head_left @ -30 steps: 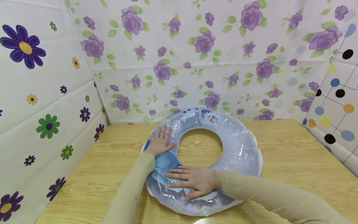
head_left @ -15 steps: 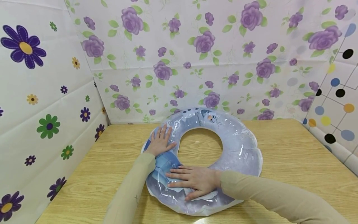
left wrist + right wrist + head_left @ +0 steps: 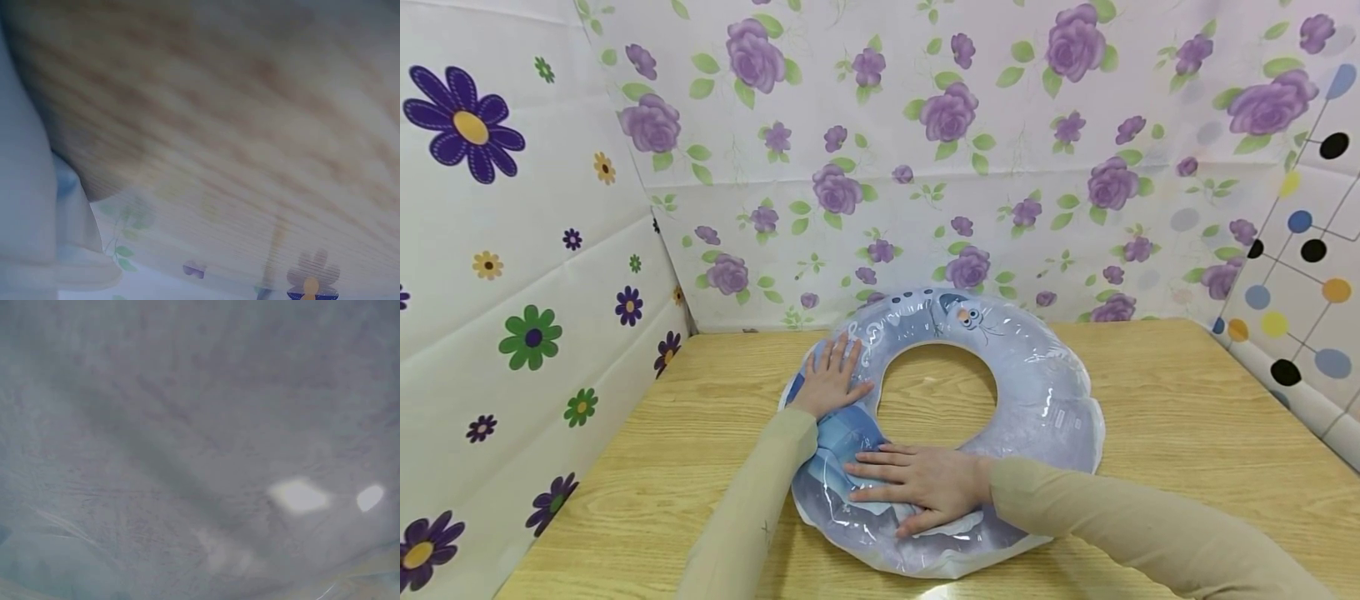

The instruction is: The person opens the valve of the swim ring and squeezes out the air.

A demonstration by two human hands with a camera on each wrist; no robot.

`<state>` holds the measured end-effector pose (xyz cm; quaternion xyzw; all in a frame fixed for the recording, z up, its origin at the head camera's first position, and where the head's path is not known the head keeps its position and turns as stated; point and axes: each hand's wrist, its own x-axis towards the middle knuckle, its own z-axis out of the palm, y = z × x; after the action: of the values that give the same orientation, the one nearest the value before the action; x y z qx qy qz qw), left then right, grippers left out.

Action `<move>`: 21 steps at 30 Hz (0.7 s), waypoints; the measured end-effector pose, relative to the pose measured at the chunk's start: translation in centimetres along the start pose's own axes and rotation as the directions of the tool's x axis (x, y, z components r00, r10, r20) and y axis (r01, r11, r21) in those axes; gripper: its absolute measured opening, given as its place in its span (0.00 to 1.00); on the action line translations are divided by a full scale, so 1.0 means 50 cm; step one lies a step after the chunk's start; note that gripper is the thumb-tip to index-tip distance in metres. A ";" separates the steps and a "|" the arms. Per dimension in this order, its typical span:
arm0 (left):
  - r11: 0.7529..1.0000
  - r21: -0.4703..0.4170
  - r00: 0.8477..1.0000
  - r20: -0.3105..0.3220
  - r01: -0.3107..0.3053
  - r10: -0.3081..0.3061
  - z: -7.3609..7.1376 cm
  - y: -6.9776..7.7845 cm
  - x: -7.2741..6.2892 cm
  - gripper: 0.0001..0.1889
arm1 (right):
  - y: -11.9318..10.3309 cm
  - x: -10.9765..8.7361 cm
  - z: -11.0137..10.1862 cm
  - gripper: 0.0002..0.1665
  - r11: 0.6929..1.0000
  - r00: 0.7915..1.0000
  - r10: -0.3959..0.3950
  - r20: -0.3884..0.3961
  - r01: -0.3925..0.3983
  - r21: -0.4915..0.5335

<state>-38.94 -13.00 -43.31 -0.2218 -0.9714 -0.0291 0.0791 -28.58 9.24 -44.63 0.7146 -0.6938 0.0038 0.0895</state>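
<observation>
A puffed-up swim ring (image 3: 1037,400), shiny and pale blue-lilac with a printed snowman at its far side, lies flat on the table. My left hand (image 3: 829,383) rests on the ring's left side with fingers spread. Across the near part of the ring, my right hand (image 3: 928,486) lies palm down, its fingers straight and pointing left. The left wrist view shows blurred wood grain and a pale edge of the ring (image 3: 28,219). Close and blurred, the ring's glossy surface (image 3: 187,487) fills the right wrist view.
The wood-grain table (image 3: 1180,408) extends on both sides of the ring and shows through its hole. Behind stands a wall covering (image 3: 880,167) with purple roses. A daisy-printed sheet (image 3: 512,275) hangs at the left, a dotted sheet (image 3: 1315,275) at the right.
</observation>
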 end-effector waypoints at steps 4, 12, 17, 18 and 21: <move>1.000 0.000 1.000 0.002 -0.002 0.002 0.000 0.000 0.000 0.42 | 0.000 0.000 0.002 0.40 1.000 1.000 0.004 -0.002 -0.004 0.004; 1.000 -0.004 1.000 0.007 -0.004 0.004 -0.001 0.000 0.000 0.42 | -0.001 -0.001 0.003 0.40 1.000 1.000 0.005 -0.008 -0.005 0.006; 1.000 -0.003 1.000 -0.002 -0.003 0.003 0.003 -0.001 0.002 0.43 | -0.001 0.000 0.003 0.40 1.000 1.000 -0.003 -0.017 0.003 -0.010; 1.000 -0.003 1.000 -0.005 -0.002 0.002 0.004 -0.001 0.002 0.43 | 0.000 0.000 0.003 0.40 1.000 1.000 -0.005 -0.020 0.005 -0.013; 1.000 -0.003 1.000 -0.009 0.000 0.000 0.005 -0.001 0.002 0.43 | 0.000 0.000 0.005 0.40 1.000 1.000 -0.007 -0.024 0.006 -0.018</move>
<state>-39.11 -12.97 -43.56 -0.2217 -0.9711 -0.0314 0.0832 -28.63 9.20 -44.86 0.7159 -0.6903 0.0058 0.1044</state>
